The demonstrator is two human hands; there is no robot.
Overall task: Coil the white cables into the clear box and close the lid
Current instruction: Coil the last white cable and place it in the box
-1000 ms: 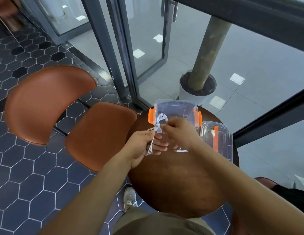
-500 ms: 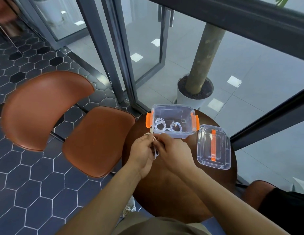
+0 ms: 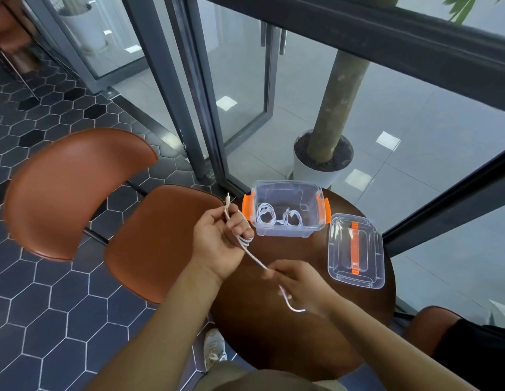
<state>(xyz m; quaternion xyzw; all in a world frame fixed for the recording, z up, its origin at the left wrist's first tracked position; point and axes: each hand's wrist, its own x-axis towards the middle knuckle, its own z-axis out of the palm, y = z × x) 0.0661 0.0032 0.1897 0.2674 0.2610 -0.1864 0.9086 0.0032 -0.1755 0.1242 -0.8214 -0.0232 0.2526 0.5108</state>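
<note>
A clear box point(image 3: 285, 232) with orange side clips stands open at the far edge of the round wooden table point(image 3: 274, 328). Two coiled white cables point(image 3: 278, 217) lie inside it. Its clear lid point(image 3: 372, 249) with an orange handle lies flat to the right of the box. My left hand point(image 3: 217, 241) holds a white cable point(image 3: 252, 256) looped around its fingers, one plug end sticking up above the thumb. My right hand point(image 3: 302, 286) pinches the same cable lower down, and the cable stretches taut between the hands; its loose tail curls below my right hand.
A brown chair point(image 3: 85, 190) stands left of the table on dark hexagonal tiles. Glass doors and a potted tree trunk point(image 3: 324, 153) are behind the table. A second brown seat point(image 3: 426, 328) and a dark sleeve show at the lower right.
My hands were close together by the box; now the right hand has pulled down and to the right, drawing the cable straight. The left hand has lifted slightly with loops on its fingers.
</note>
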